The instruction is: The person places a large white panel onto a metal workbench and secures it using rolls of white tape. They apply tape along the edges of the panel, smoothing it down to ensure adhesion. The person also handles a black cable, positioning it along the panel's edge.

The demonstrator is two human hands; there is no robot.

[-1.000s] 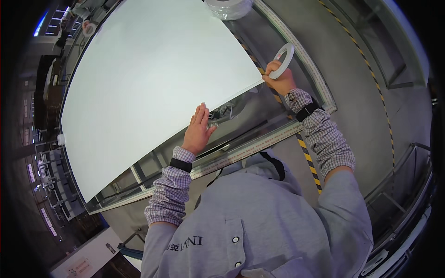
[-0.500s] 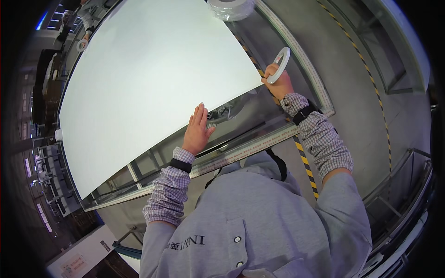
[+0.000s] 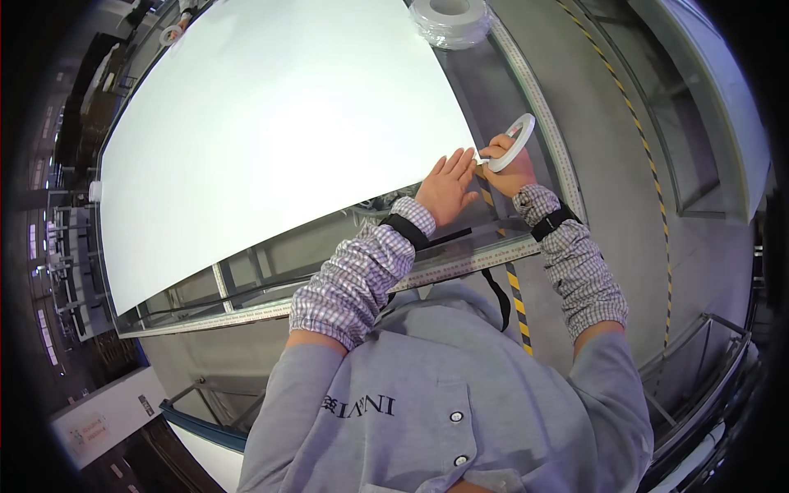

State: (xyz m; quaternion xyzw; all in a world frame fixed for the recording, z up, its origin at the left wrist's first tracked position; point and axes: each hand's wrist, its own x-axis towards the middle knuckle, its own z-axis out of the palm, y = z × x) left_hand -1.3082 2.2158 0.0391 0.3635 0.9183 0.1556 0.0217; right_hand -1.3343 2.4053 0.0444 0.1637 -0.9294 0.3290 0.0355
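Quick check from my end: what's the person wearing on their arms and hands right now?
Both hands are bare: no gloves on the left hand or the right hand. Each forearm wears a loose sleeve cover in a small purple-and-white check, gathered at the wrist. A dark band circles the left wrist, and a black strap the right. Above the covers, grey sweatshirt sleeves.

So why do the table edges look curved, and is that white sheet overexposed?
Head view: the fisheye lens bends straight lines toward the rim, so the glass table edge and the floor's striped line bow. The white sheet is bright and nearly featureless, with mild glare. The left hand and the right hand, holding a tape roll, look sharp; the picture's corners are black.
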